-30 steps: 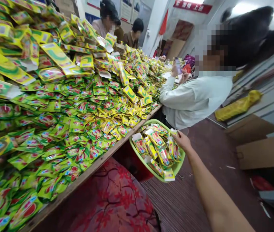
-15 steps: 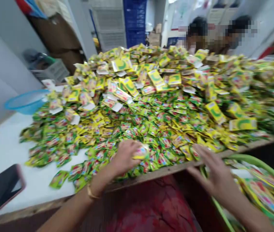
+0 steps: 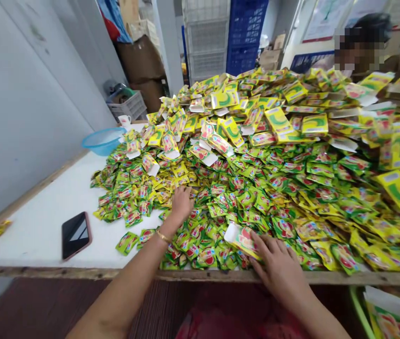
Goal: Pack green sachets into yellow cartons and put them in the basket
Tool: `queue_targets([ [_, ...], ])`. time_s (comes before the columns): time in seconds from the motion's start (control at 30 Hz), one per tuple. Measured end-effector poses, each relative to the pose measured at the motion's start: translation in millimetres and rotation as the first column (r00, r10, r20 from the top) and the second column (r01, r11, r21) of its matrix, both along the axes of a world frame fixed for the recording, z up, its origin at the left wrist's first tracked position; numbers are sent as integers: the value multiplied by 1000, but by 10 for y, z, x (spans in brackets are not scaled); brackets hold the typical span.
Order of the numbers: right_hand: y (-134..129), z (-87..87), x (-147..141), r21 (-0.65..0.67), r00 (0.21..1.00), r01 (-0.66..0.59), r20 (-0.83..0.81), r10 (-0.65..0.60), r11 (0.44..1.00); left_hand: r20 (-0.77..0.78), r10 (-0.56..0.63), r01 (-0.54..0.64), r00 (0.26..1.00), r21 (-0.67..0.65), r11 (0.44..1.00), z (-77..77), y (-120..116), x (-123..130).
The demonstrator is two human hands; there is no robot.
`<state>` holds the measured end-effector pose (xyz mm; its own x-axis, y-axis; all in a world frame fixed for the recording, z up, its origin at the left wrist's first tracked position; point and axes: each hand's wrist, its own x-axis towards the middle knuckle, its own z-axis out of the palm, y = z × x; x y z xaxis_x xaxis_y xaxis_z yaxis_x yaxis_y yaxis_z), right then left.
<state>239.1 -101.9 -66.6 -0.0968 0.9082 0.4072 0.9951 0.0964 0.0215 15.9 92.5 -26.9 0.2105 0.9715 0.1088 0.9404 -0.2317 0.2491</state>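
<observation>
The small carton [image 3: 244,239], its white flap open toward the left, lies over the green packets [image 3: 207,256] near the table's [image 3: 44,207] near edge. Your right hand [image 3: 281,268] pinches its right end between thumb and fingers. Your left hand [image 3: 182,205] reaches into the yellow packets [image 3: 179,172] farther left; you can't tell whether its fingers grip one. Left of that arm lies a phone [image 3: 76,235].

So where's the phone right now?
In the head view, the phone lies on the white tabletop at the left, near the table's front edge, left of the green packets.
</observation>
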Motion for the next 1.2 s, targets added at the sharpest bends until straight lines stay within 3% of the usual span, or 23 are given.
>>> queue_targets([
  [0.13, 127, 27, -131, 11, 995, 24, 94, -25, 1000, -64, -51, 52, 997, 4, 999, -107, 185, -103],
  [0.3, 212, 93, -154, -18, 992, 47, 119, -45, 999, -56, -34, 35, 998, 15, 999, -79, 196, -143],
  [0.4, 210, 113, -166, -27, 992, 50, 119, -46, 998, -18, 3, -2, 1000, 35, 999, -56, 181, -61],
  [0.6, 253, 131, -291, -14, 993, 11, 118, -10, 1000, -4, -125, 125, 992, -43, 991, -51, 124, 237],
  [0.73, 292, 146, -320, -5, 993, 37, 112, -36, 999, 7, -178, 178, 984, -99, 979, -15, 149, 198],
  [0.87, 327, 201, -355, 27, 996, 44, 80, -46, 999, 195, -169, 198, 966, -139, 970, -54, 142, 127],
  [1.03, 328, 198, -386, 66, 1000, 12, -11, -11, 998, 394, -65, 105, 917, -81, 991, -117, 74, 114],
  [1.13, 309, 184, -362, 76, 988, -13, -151, 25, 997, 534, 24, 25, 845, -85, 996, -73, 61, -8],
  [1.2, 313, 212, -352, 76, 943, -31, -327, 54, 997, 628, 84, -13, 774, -117, 993, -30, 20, -131],
])
